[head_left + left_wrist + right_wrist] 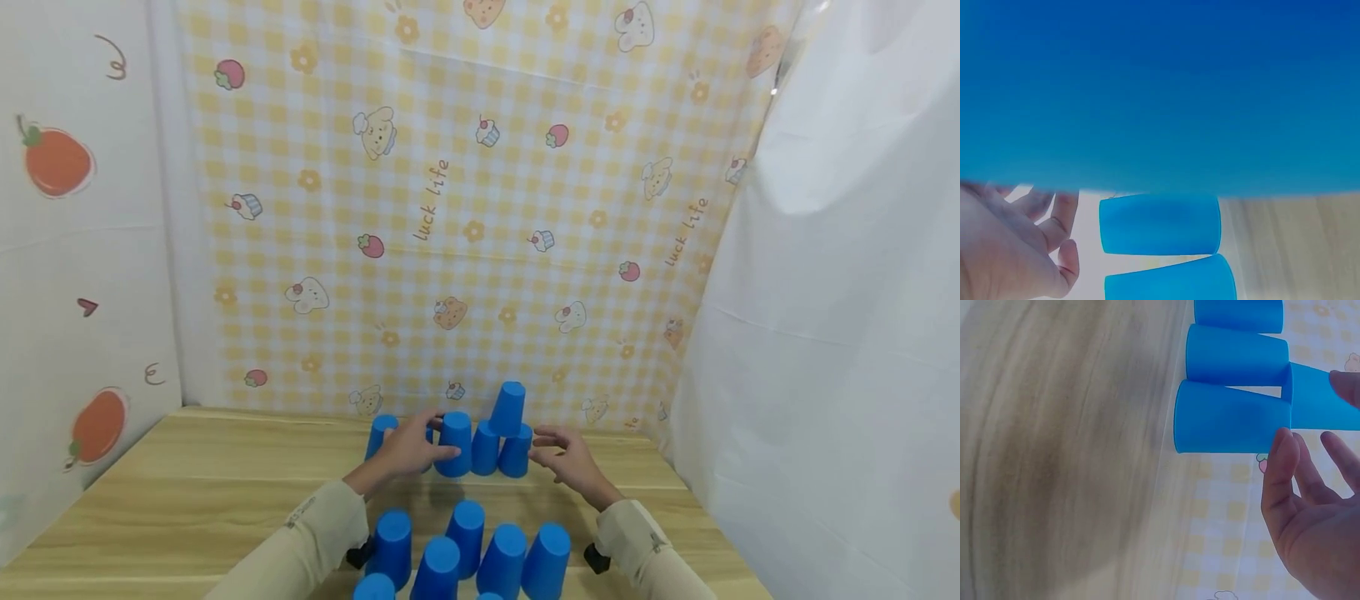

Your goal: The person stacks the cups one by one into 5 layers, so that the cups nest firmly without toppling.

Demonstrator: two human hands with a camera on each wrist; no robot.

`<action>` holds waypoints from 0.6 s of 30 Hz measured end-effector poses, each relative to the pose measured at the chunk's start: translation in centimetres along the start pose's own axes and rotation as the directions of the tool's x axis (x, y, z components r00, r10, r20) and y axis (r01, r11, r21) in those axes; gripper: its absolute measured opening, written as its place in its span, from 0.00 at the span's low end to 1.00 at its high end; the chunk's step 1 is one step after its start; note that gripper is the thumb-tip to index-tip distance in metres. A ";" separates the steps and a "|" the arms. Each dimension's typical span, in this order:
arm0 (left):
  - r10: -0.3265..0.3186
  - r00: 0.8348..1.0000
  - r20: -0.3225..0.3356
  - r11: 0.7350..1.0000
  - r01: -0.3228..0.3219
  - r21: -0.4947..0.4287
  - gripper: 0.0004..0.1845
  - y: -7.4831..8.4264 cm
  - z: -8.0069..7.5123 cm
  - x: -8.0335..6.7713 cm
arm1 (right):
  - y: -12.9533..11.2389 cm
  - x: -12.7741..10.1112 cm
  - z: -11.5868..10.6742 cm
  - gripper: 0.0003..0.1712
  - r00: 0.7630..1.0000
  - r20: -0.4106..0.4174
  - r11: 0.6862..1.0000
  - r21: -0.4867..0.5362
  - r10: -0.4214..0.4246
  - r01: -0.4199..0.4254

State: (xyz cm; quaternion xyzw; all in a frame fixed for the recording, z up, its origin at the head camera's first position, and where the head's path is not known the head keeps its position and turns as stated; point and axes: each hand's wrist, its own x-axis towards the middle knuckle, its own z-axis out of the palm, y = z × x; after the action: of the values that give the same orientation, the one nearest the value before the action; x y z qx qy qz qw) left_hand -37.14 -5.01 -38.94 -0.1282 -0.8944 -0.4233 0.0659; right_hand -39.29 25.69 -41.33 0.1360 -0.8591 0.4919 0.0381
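Observation:
Several upside-down blue cups stand in a back row on the wooden table, and one cup on top bridges the two right ones. My left hand reaches to the row's second cup, its fingers loosely curled beside it. The left wrist view shows that hand a small gap short of a cup. My right hand is spread open just right of the rightmost cup. In the right wrist view its fingertips hover at that cup's upper end.
A second cluster of several upside-down blue cups stands near the front edge between my forearms. One of them fills the top of the left wrist view as a blue blur. Patterned cloth hangs behind, a white sheet to the right.

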 end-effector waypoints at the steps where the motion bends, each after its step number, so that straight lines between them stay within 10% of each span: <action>1: -0.002 1.000 -0.002 1.000 0.002 -0.002 0.35 0.1 0.0 0.1 | 0.0 -0.1 0.0 0.27 1.000 0.007 1.000 -0.003 -0.001 0.001; 18: -0.014 1.000 -0.010 1.000 0.014 0.008 0.37 0.5 -0.4 1.1 | -0.4 -2.1 -1.3 0.24 0.972 0.230 0.999 0.020 -0.038 0.034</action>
State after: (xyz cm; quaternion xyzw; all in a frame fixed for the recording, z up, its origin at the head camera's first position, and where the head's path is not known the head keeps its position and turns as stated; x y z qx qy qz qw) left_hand -38.06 -4.80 -38.05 -0.1196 -0.8966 -0.4210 0.0680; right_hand -37.25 27.01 -40.74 0.2080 -0.8512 0.4789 -0.0542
